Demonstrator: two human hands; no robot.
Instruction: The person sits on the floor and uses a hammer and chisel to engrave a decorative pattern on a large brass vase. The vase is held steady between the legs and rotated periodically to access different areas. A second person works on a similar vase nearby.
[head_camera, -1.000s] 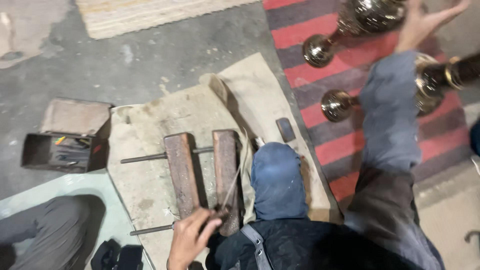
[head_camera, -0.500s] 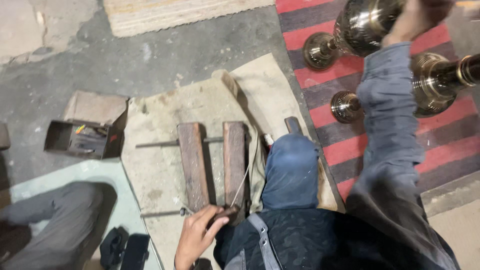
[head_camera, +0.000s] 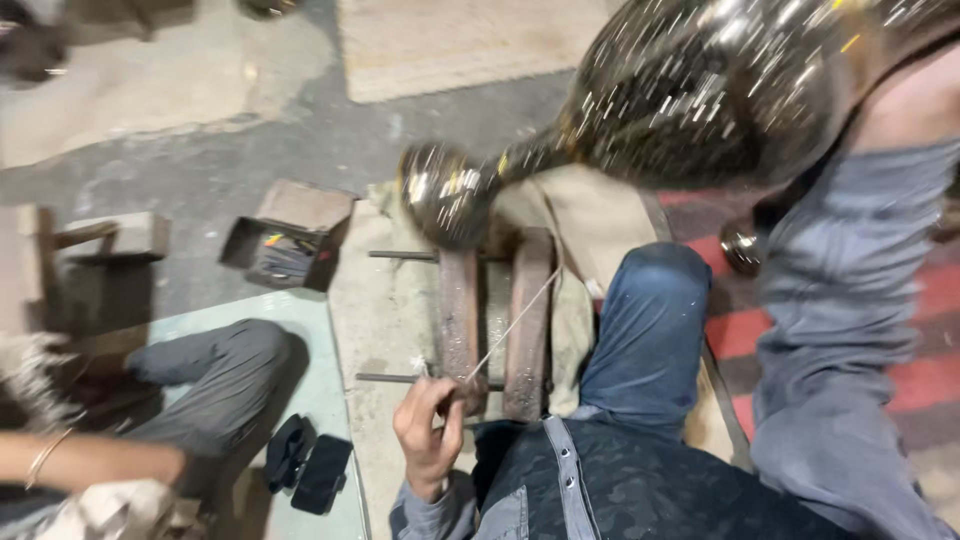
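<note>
Large polished brass vessel (head_camera: 700, 95), bulbous body with a narrow neck ending in a rounded knob: upper right of the frame, blurred, carried above the floor. The knob end reaches toward the centre, over the top of the wooden blocks.

Right hand: at the upper right edge, behind the vessel's body; only the grey-sleeved forearm (head_camera: 850, 330) shows, so its grip cannot be told.

Left hand (head_camera: 430, 425): lower centre, fingers closed around the lower end of a thin pale rod (head_camera: 510, 325), which slants up and right across the blocks.

Two upright reddish-brown wooden blocks (head_camera: 495, 315): centre, side by side, crossed by two thin dark metal bars, resting on a dirty beige cloth (head_camera: 395, 300) spread on the floor.

Blue-trousered knee (head_camera: 650, 320): right of the blocks.

Small open rusty metal box (head_camera: 290, 240) holding small tools: left of the cloth, on the grey concrete floor.

Red-and-grey striped rug (head_camera: 910, 350): right edge.

Another person's grey-trousered leg (head_camera: 215, 365) and bare forearm (head_camera: 90, 460): lower left, on a pale green mat. Black flat objects (head_camera: 310, 465) lie beside it.
</note>
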